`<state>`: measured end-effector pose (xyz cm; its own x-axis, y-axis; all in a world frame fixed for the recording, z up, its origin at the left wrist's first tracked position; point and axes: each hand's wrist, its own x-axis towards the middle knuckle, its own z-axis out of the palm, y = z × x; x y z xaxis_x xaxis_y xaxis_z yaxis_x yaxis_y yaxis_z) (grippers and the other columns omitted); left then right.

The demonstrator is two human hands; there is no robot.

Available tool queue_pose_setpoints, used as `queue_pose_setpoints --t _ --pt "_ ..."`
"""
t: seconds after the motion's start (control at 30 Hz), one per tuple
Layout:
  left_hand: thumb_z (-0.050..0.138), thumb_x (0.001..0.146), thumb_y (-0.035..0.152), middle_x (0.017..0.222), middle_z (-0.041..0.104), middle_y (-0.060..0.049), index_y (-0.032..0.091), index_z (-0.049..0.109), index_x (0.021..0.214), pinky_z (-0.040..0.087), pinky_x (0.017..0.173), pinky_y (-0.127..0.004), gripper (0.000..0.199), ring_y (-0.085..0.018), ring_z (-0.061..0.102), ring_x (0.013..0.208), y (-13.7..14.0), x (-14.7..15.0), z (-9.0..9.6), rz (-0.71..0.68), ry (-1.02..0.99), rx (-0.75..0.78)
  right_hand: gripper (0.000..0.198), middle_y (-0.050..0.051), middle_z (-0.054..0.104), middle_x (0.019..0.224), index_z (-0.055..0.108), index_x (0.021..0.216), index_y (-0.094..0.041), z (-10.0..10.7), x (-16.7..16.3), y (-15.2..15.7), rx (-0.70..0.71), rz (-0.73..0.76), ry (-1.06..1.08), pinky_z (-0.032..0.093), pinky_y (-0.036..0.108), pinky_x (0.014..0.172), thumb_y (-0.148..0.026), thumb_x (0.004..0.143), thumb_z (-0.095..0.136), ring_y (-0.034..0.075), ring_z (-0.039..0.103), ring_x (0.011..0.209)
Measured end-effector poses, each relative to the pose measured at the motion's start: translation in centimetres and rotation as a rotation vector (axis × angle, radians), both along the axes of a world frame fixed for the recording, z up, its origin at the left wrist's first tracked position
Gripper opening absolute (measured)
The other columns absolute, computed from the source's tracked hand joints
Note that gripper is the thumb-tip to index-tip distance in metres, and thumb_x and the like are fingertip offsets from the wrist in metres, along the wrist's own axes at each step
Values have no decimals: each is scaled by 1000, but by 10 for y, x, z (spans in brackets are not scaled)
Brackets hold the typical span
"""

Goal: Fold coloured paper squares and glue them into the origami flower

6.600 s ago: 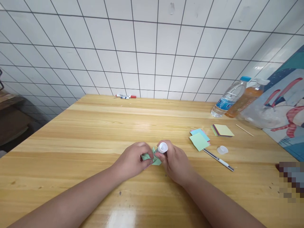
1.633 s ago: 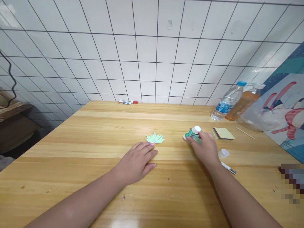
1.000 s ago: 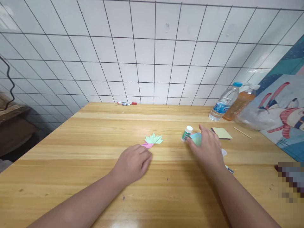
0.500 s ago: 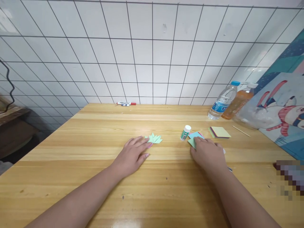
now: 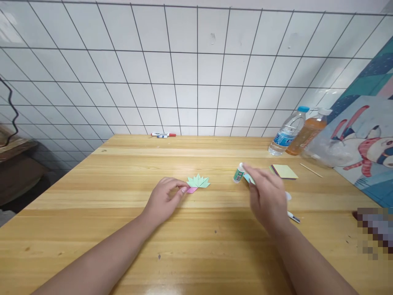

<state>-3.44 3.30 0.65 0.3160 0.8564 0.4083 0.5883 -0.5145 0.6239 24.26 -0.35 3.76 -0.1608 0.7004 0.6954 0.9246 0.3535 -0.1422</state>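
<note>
A folded light green paper (image 5: pixel 199 181) with a row of points lies on the table, with a pink paper piece (image 5: pixel 192 190) under its lower left. My left hand (image 5: pixel 164 196) pinches the left edge of this folded paper between thumb and fingers. My right hand (image 5: pixel 268 196) is over the right side, fingers stretched forward and thumb apart, fingertips by the white cap of a green and white glue stick (image 5: pixel 238 173). Whether they touch the cap I cannot tell. Blue and green papers (image 5: pixel 249 178) show partly behind the glue stick, mostly hidden by this hand.
A stack of coloured square papers (image 5: pixel 285 171) and a thin wooden stick (image 5: pixel 311 170) lie at the right. Behind them stand a water bottle (image 5: pixel 285 135) and an orange drink bottle (image 5: pixel 307 133). A knife-like tool (image 5: pixel 294 217) lies beside my right wrist. Markers (image 5: pixel 163 135) lie along the tiled wall.
My right hand has lifted off the papers and its fingers have stretched toward the glue stick. My left hand has gone from lying flat to pinching the folded paper's left edge.
</note>
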Motion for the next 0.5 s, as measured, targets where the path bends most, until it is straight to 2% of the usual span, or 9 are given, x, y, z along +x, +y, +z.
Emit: queue_pose_setpoints --t 0.07,0.13,0.2,0.23,0.27,0.3,0.37,0.43,0.5 --pt "48 88 40 87 70 -6 20 69 86 43 81 -35 29 -21 59 86 -1 -2 -1 -99 -115 -87 36 7 64 114 50 122 -21 -6 -14 -3 -18 222 6 40 34 90 -14 88 40 19 56 105" --pt "45 87 49 80 69 -8 17 70 77 44 79 -34 42 -21 60 81 -5 0 -3 -288 -232 -229 30 5 66 111 54 113 -23 -11 -26 -6 -13 416 -75 41 34 88 -13 87 44 19 57 105" --pt "38 87 58 77 68 -9 15 70 76 47 69 -31 55 -20 61 73 -13 4 -6 -465 -362 -451 22 2 67 111 58 101 -24 -12 -35 -9 16 534 -118 41 34 90 -13 86 46 18 56 109" --pt "33 86 63 79 68 -10 14 70 83 46 57 -28 61 -19 60 67 -17 7 -7 -512 -470 -596 19 1 67 110 59 96 -25 -12 -39 -11 34 576 -128 41 34 91 -13 86 47 17 55 112" --pt "29 85 65 82 67 -11 14 68 93 45 50 -26 65 -19 60 67 -21 10 -8 -539 -569 -732 17 0 67 110 59 91 -25 -11 -41 -12 49 606 -130 41 34 91 -13 86 47 17 53 114" --pt "32 84 66 86 67 -11 15 66 102 45 49 -26 63 -20 61 71 -24 13 -8 -557 -634 -824 16 -1 67 111 59 86 -25 -10 -43 -14 61 628 -128 41 35 92 -14 86 48 17 51 117" --pt "46 81 61 91 65 -10 15 62 108 49 60 -28 55 -20 61 77 -28 18 -8 -561 -685 -931 15 -1 66 114 59 82 -24 -8 -45 -16 64 647 -121 41 36 92 -14 86 49 18 46 121" --pt "59 80 49 86 65 -7 15 63 102 48 69 -29 41 -17 61 76 -28 20 -7 -527 -670 -958 15 -2 62 119 60 82 -25 -8 -45 -17 42 658 -119 41 37 93 -14 85 50 20 41 125" --pt "64 78 40 76 64 -3 14 63 92 47 65 -26 29 -14 59 67 -26 22 -6 -508 -631 -955 16 -2 58 125 60 83 -25 -11 -45 -15 -5 658 -119 41 38 95 -12 84 51 20 37 128"
